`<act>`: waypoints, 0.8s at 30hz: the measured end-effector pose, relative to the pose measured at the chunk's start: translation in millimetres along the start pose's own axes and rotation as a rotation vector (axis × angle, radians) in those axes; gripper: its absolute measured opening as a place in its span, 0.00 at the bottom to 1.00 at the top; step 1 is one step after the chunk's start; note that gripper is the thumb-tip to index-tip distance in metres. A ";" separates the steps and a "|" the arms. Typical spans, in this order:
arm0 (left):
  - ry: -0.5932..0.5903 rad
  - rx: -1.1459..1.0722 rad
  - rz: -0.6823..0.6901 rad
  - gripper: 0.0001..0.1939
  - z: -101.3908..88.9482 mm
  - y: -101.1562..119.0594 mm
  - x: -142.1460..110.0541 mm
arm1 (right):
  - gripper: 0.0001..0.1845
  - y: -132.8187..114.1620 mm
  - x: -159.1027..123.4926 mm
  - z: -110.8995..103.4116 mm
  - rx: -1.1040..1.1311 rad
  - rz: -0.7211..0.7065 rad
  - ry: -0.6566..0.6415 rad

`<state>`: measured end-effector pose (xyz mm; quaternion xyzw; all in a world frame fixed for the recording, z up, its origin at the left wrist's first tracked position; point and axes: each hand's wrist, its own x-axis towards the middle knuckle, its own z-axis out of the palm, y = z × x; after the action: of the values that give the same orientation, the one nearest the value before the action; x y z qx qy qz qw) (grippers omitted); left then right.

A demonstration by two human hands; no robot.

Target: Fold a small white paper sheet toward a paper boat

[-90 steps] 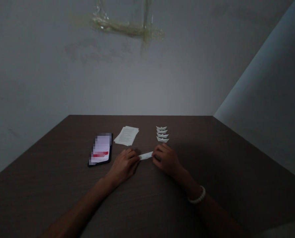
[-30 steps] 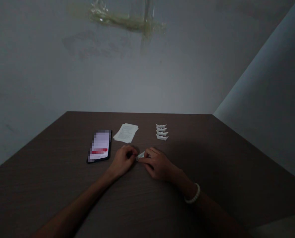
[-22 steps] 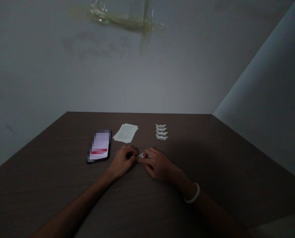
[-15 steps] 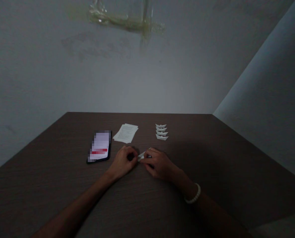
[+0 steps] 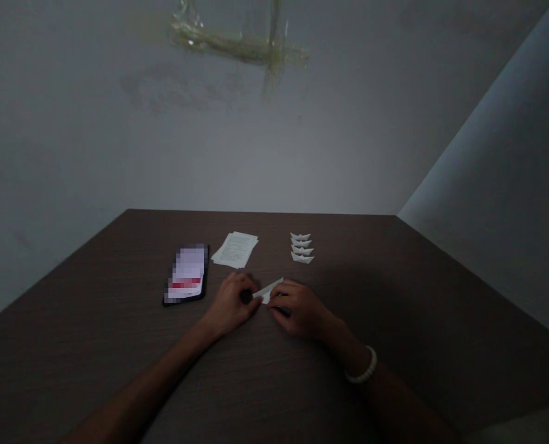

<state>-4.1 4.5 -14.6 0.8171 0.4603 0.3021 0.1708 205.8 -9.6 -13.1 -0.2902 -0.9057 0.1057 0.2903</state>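
A small folded piece of white paper lies between my hands, slanting up to the right. My left hand pinches its left end between thumb and forefinger. On its right side, the fingers of my right hand are closed on the paper and cover part of it. Beyond my right hand, several small white paper boats stand in a column. A stack of printed paper sheets lies beyond my left hand.
A phone with its screen lit rests left of my left hand. The dark wooden table runs back to a grey wall, with another slanted surface at the right. A pale beaded bracelet circles my right wrist.
More of the folded paper shows between my hands now. My right fingers have shifted slightly right and down along it, while my left hand keeps its pinch.
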 end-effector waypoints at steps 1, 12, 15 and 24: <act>0.001 0.003 0.000 0.02 0.2 -0.4 0.3 | 0.06 -0.1 -0.4 0.2 0.002 0.001 -0.001; -0.043 -0.038 0.017 0.04 -2.8 2.6 0.4 | 0.10 0.5 1.1 0.4 0.022 0.050 0.154; -0.038 -0.052 -0.005 0.02 -2.2 0.5 -0.9 | 0.15 6.6 1.0 -2.5 0.009 0.139 0.227; -0.048 -0.016 -0.080 0.02 -1.5 -1.1 -2.5 | 0.11 22.8 -4.2 1.3 -0.035 0.176 0.106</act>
<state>-6.7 2.9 -14.9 0.8038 0.4857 0.2790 0.2004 218.4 6.4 -24.3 -0.3789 -0.8618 0.0997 0.3221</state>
